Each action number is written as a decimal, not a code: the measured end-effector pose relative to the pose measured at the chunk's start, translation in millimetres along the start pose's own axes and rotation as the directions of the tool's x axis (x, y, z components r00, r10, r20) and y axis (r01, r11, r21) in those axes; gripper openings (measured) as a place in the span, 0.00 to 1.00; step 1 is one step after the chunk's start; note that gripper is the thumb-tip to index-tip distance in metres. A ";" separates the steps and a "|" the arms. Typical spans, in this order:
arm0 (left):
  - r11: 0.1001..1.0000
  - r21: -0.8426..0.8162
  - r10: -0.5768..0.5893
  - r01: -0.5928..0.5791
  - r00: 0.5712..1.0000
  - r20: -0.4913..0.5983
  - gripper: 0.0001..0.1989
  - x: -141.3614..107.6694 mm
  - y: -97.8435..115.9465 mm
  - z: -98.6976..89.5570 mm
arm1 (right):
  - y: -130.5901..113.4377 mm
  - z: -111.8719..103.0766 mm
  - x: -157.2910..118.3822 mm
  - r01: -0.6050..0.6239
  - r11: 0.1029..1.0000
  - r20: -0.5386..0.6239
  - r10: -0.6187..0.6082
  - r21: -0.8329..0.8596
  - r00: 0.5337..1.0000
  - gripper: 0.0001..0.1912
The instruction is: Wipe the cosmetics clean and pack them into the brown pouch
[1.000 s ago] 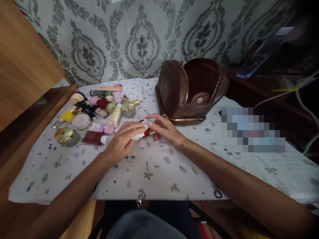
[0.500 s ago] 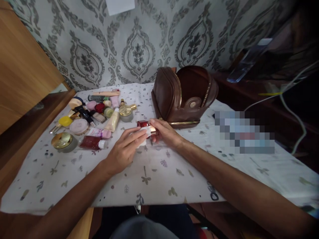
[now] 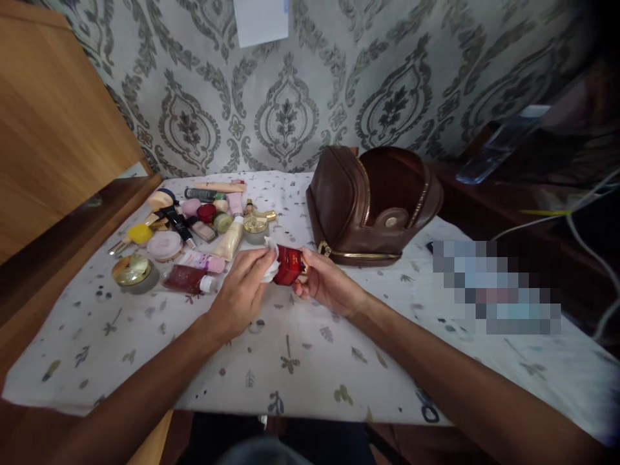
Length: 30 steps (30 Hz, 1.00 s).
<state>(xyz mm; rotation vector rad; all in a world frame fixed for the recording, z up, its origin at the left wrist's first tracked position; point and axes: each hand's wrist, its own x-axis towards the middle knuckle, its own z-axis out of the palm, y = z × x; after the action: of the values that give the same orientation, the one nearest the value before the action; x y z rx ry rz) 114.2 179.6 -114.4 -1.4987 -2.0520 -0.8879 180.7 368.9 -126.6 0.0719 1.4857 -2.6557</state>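
Observation:
Between my two hands is a small red bottle (image 3: 289, 266) with a gold cap, held sideways above the cloth-covered table. My right hand (image 3: 332, 281) is closed around its gold-capped end. A crumpled white tissue (image 3: 270, 261) is pinched in my left hand (image 3: 245, 287) and presses against the bottle's other end. Just behind my hands stands a brown leather bag (image 3: 339, 206), unzipped at the top; its dark inside cannot be made out.
Several cosmetics lie to the left, among them a cream tube (image 3: 229, 240), a dark red bottle (image 3: 184, 278), a gold-lidded jar (image 3: 133, 272) and a pink compact (image 3: 165, 245). A wooden panel (image 3: 62, 97) borders the left side. A clear plastic bottle (image 3: 504, 145) is at the right.
The tissue has moved from the gold cap to the red bottle's far end. The bottle has turned, so more of its red body shows. The whole view has shifted slightly.

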 end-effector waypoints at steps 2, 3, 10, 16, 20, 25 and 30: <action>0.999 0.015 -0.050 0.049 0.998 0.044 0.22 -0.9 0.9 -0.1 | 0.2 -1.0 0.4 0.018 1.000 -0.014 -0.018 0.011 1.000 0.25; 0.997 0.015 -0.072 0.071 0.995 0.067 0.21 -1.1 1.4 -0.5 | 0.3 -1.3 0.4 0.026 1.000 -0.016 -0.026 0.008 1.000 0.24; 0.955 -0.142 -0.229 0.260 0.952 0.204 0.14 2.8 3.6 -10.1 | 1.1 -1.4 -1.3 0.138 0.979 -0.080 -0.152 -0.152 0.985 0.22; 0.684 -0.445 -0.492 0.578 0.816 0.303 0.08 11.5 4.8 -13.8 | 4.0 -5.9 -0.7 0.265 0.871 -0.036 -0.306 -0.413 0.951 0.23; 0.604 -0.500 -0.567 0.621 0.775 0.278 0.10 11.2 0.0 -8.9 | 6.4 -5.5 -1.0 0.341 0.821 0.058 -0.355 -0.458 0.933 0.22; 0.694 -0.403 -0.567 0.597 0.798 0.206 0.15 8.3 -4.2 -4.3 | 6.9 -3.8 -2.4 0.431 0.776 0.128 -0.422 -0.460 0.898 0.22; 0.503 -0.578 -0.570 0.642 0.750 0.336 0.20 8.0 -3.4 -1.0 | 5.7 -1.3 -5.0 0.481 0.737 0.136 -0.479 -0.475 0.867 0.22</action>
<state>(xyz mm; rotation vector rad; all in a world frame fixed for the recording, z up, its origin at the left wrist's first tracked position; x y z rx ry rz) 108.4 183.5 -109.0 -1.0618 -2.5430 -2.0627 186.4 367.3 -131.6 -0.4176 2.4174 -2.4784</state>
